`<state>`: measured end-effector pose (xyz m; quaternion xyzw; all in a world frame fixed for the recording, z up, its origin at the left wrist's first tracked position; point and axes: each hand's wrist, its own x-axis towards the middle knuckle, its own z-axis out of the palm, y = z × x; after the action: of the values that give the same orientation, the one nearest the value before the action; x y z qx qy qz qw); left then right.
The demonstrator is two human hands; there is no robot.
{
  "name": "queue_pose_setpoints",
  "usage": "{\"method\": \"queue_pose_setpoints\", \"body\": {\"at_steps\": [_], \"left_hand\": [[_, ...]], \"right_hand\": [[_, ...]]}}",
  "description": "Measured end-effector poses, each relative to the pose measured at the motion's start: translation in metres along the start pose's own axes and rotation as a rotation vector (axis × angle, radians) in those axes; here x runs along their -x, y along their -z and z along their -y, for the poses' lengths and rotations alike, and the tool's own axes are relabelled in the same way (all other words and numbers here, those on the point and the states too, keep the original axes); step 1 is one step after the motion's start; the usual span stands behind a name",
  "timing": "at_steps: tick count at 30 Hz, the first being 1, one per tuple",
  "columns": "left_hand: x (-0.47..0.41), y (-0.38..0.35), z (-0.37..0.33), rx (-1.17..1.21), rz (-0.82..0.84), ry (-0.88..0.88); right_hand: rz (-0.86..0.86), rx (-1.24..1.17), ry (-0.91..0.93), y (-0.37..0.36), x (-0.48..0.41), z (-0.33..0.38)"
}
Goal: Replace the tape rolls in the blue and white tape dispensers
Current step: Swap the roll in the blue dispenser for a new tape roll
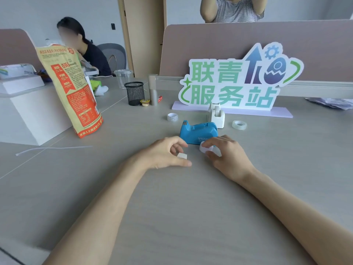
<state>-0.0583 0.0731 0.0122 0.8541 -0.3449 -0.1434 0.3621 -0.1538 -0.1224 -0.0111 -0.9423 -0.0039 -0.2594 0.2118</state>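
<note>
Fingers (208,145) of the right hand (227,155) pinch a small white roll or core (205,148), resting on the desk (172,207) just before the blue dispenser (198,132). The left hand (168,153) closes thumb and fingers on a small white block (182,155), perhaps a hub. The blue dispenser's cradle looks empty, so I judge its swap half done. Behind it, toward the far edge, the white dispenser (216,114) appears untouched; whether it holds tape I cannot tell. A clear roll (239,124) lies to its right, a printed core (172,117) to its left. The mesh cup (134,93) shows no contents.
</note>
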Motion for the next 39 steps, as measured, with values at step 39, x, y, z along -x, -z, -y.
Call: {"method": "queue_pose_setpoints", "body": {"at_steps": [39], "left_hand": [[-0.137,0.02,0.059,-0.392,-0.493,0.109]], "right_hand": [[-0.034,0.072,0.22,-0.03,-0.032,0.02]]}}
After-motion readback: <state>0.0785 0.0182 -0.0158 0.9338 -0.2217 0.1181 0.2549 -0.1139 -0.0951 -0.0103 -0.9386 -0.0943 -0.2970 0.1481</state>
